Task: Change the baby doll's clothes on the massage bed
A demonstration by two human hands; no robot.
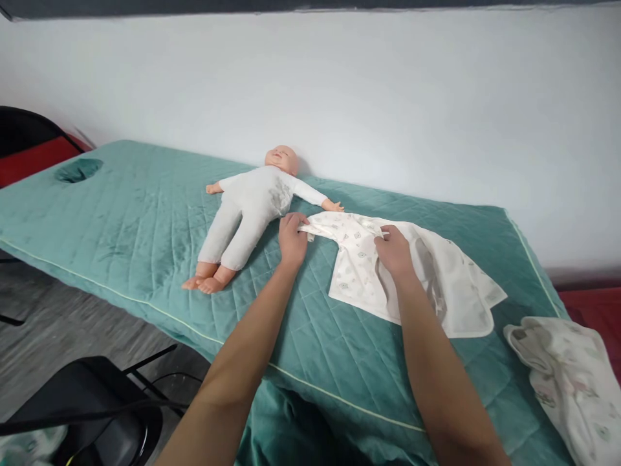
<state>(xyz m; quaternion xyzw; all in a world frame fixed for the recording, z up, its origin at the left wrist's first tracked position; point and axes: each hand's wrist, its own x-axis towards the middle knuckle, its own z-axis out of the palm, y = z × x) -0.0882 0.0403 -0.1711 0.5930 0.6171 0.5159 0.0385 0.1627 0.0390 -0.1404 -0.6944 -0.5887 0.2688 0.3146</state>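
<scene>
Shirt (356,259): white, small scattered print, long-sleeved. Lies spread on the green cover (315,343), right of the doll (252,194). Front open, one panel overlapping the inner fabric; the right portion fans out flat toward the right end of the cover, lower edge curved.

Left hand (293,238): fingers closed on the end of the shirt's left sleeve, which is drawn out toward the doll. Right hand (394,251): thumb and fingers pinching the fabric at the upper middle of the shirt. Hands apart from each other, a stretch of sleeve and print between them.

Doll: on its back, head toward the wall (388,97), legs toward the near edge, arms spread. White cloth body, gray patch on one side of the torso. One doll hand lies just beside the shirt's upper edge; contact cannot be told.

Cover: quilted, pale piping along the edge; hole (79,170) near the far left end. Folded cloth (572,388), white and printed, at the near right corner, well apart from the shirt. Black chair (92,401) at lower left, on gray floor (72,310).
</scene>
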